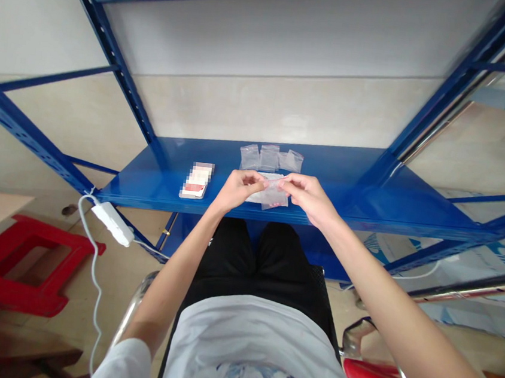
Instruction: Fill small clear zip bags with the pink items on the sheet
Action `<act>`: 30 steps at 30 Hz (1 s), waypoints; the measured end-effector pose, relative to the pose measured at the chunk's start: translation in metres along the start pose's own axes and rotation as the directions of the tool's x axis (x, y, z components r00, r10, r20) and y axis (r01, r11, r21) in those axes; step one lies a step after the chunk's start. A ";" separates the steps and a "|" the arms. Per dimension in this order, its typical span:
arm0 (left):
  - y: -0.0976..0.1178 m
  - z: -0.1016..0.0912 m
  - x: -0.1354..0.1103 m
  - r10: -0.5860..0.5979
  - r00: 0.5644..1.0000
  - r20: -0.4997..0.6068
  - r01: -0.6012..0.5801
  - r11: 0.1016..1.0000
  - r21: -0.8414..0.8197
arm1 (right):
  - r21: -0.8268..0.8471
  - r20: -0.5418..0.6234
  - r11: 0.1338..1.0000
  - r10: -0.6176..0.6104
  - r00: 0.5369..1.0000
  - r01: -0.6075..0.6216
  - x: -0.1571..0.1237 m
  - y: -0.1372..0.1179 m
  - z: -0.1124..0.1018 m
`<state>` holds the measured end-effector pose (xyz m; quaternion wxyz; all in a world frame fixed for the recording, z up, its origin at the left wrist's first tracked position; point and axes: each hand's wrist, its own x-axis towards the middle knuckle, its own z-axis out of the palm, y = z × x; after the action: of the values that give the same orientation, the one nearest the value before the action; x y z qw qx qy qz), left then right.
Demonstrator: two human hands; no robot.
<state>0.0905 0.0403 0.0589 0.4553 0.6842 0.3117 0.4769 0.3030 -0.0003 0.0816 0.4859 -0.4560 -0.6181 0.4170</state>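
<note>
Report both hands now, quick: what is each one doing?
Left hand: closed, pinching a clear plastic bag.
Right hand: closed, pinching the same bag.

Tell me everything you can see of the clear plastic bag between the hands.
The small clear plastic bag is thin, glossy and creased, with a paler, whitish area showing through it; what causes that cannot be told. Its upper edge is pinched by the fingers of the left hand and right hand. Its lower part appears to rest on the blue steel shelf.
</note>
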 end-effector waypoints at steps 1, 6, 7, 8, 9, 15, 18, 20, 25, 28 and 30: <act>0.000 -0.001 0.000 0.003 1.000 0.005 -0.003 1.000 0.006 | 0.003 0.012 1.000 0.004 1.000 -0.004 0.000 0.000 0.000; -0.001 0.000 0.000 0.000 1.000 -0.004 0.001 0.997 0.077 | 0.025 0.036 1.000 -0.018 0.999 0.017 0.001 0.006 0.001; -0.001 0.001 0.000 -0.002 1.000 -0.002 0.002 0.996 0.092 | 0.022 0.036 0.999 -0.030 0.999 0.029 0.002 0.008 0.001; -0.001 0.003 0.000 -0.002 1.000 0.005 0.002 0.995 0.101 | 0.016 0.033 0.999 -0.042 0.999 0.041 0.002 0.009 0.000; -0.002 0.005 0.000 -0.001 1.000 0.018 -0.001 0.994 0.105 | 0.007 0.027 0.998 -0.056 0.998 0.055 0.003 0.011 0.000; -0.005 0.011 -0.001 0.056 0.997 0.055 -0.062 0.991 0.117 | -0.149 0.008 0.973 -0.177 0.984 0.176 0.006 0.020 0.000; -0.005 0.010 -0.002 0.092 0.994 0.052 -0.098 0.987 0.125 | -0.195 0.037 0.961 -0.194 0.980 0.198 0.006 0.020 0.001; -0.004 0.009 -0.002 0.107 0.993 0.049 -0.113 0.986 0.123 | -0.192 0.068 0.963 -0.179 0.982 0.189 0.006 0.019 0.001; -0.005 0.012 -0.002 0.101 0.993 0.062 -0.108 0.988 0.114 | -0.230 0.052 0.945 -0.228 0.972 0.234 0.004 0.016 0.002; -0.006 0.014 -0.003 0.091 0.995 0.033 -0.095 0.986 0.134 | -0.260 0.041 0.939 -0.224 0.974 0.227 0.004 0.016 0.001; -0.007 0.015 -0.003 0.087 0.996 0.023 -0.090 0.984 0.151 | -0.278 0.023 0.940 -0.201 0.979 0.200 0.005 0.017 0.000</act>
<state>0.1032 0.0358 0.0496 0.3828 0.7339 0.3127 0.4659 0.3052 0.0085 0.0661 0.4584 -0.4556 -0.7126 0.2728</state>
